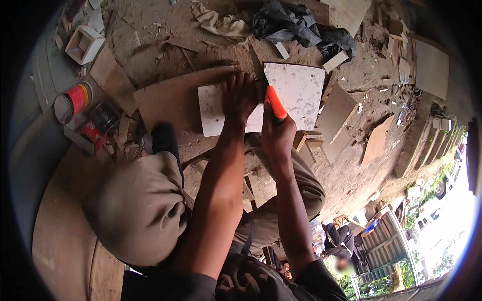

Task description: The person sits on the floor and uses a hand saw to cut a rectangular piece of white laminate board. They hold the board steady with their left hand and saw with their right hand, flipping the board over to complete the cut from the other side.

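Left hand (240,98) spread flat, pressing down on white board (296,93), which lies on a brown plywood sheet (170,100) on the ground. Right hand (277,135) fisted around orange-handled tool (275,104), tip at the board just right of the left hand. Red can (74,100) far left; black plastic bag (293,25) at far side.

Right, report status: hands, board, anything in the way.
Left hand flat on white board. Right hand grips orange-handled tool at board. Wood scraps around.
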Available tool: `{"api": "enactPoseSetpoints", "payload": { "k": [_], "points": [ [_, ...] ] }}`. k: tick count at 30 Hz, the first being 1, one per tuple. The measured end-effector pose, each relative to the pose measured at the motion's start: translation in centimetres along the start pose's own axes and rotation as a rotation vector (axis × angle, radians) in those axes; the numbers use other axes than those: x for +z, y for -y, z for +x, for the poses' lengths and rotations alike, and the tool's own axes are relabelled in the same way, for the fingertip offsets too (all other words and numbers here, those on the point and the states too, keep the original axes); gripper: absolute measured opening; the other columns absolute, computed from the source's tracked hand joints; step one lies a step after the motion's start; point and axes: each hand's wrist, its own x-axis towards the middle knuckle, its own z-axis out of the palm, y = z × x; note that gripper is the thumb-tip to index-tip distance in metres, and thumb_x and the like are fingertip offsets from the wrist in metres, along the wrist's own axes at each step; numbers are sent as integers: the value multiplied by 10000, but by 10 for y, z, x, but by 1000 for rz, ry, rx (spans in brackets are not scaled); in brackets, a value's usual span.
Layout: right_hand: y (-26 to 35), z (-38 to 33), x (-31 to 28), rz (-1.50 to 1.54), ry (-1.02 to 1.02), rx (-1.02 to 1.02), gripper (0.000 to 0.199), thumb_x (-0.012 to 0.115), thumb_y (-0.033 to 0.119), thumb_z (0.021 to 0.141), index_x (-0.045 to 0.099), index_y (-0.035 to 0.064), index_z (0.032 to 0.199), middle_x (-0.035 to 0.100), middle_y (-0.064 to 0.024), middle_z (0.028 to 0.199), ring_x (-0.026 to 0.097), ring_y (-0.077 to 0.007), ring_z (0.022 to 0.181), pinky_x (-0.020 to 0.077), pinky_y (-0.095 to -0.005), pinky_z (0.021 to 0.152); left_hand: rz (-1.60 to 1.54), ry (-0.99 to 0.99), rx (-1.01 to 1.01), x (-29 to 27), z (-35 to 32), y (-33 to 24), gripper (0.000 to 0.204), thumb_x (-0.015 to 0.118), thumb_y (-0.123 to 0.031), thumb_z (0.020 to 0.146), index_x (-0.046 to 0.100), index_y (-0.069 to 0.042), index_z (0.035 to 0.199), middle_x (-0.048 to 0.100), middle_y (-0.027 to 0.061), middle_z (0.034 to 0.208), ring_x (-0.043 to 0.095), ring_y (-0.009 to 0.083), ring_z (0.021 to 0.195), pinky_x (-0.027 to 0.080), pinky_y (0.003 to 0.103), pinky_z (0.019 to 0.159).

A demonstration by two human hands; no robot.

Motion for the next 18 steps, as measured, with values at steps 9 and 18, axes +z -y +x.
{"api": "enactPoseSetpoints", "payload": {
  "k": [9, 18],
  "points": [
    [21, -189, -121, 47, 71, 180, 312, 593, 53, 941, 636, -84, 1218, 726, -165, 1021, 701, -212, 941, 516, -333, 876, -62, -178, -1, 8, -3, 8, 154, 536, -251, 914, 592, -124, 979, 605, 92, 986, 602, 298, 967, 454, 481, 818],
    [-47, -60, -20, 73, -39, -76, 292, 582, 152, 983, 667, -53, 1173, 650, -39, 792, 599, -72, 780, 501, -265, 692, -38, -124, 4, 1, 1, -2, 245, 565, -316, 891, 622, -111, 1013, 631, 99, 1035, 609, 303, 1012, 455, 492, 887]
  ]
}}
